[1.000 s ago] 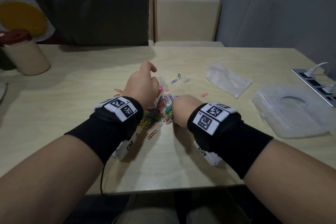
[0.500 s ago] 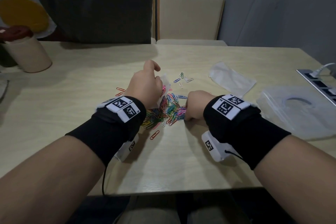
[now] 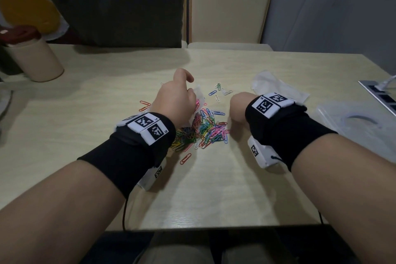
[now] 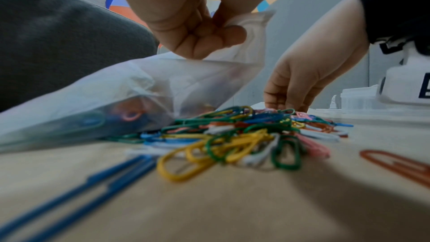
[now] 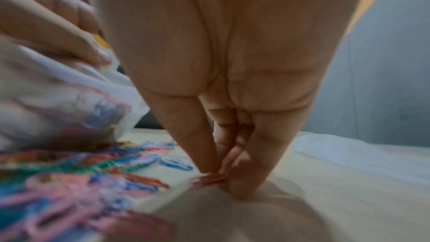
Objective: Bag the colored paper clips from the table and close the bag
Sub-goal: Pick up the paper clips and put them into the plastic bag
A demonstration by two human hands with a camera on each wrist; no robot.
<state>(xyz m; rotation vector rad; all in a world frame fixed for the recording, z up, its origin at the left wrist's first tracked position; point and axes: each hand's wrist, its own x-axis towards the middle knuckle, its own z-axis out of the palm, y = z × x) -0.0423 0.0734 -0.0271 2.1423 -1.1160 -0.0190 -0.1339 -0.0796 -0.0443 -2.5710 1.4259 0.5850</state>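
many colored paper clips [image 3: 201, 130] lie heaped on the table [image 3: 214, 188], between both hands. left hand [image 3: 174, 100]: fingers curled, pinching the rim of the translucent bag [image 4: 130, 95], which slopes down to the heap with some clips inside. right hand [image 3: 239, 107]: fingertips [image 5: 239, 187] drawn together, pinching a pink clip [image 5: 204, 179] at the heap's right edge.
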